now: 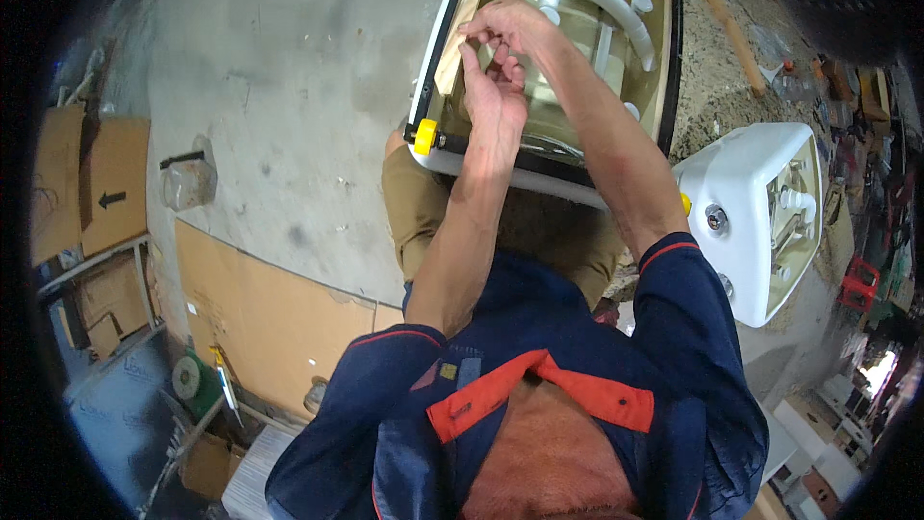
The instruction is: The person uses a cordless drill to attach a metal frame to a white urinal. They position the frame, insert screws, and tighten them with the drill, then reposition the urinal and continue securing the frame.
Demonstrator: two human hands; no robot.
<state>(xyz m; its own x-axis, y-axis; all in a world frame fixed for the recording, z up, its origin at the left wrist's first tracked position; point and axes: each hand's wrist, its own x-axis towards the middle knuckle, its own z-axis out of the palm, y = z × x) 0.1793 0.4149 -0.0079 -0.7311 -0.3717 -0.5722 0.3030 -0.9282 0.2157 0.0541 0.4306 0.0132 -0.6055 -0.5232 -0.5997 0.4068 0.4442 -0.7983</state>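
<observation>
My right hand [520, 25] reaches across the inside of a white, open-backed moulded shell [565, 190] with a beige inner face. Its fingers are bent together close to the left fingertips, and whatever they pinch, if anything, is too small to make out. Just below it, my left hand [495, 98] is turned palm up, with thumb and half-curled fingers apart. Both hands are over the shell's left part, next to a pale wooden strip [465, 21] along the inner wall. Inside the shell, a curved white pipe [602, 2] arches beyond my right hand.
A yellow knob [424, 137] sits at the shell's near left corner, on a black edge strip. To the right stands a similar white shell [746, 202] with a chrome fitting. Cardboard sheets [260, 318] lie on the grey floor at left, near a clear plastic container [190, 181].
</observation>
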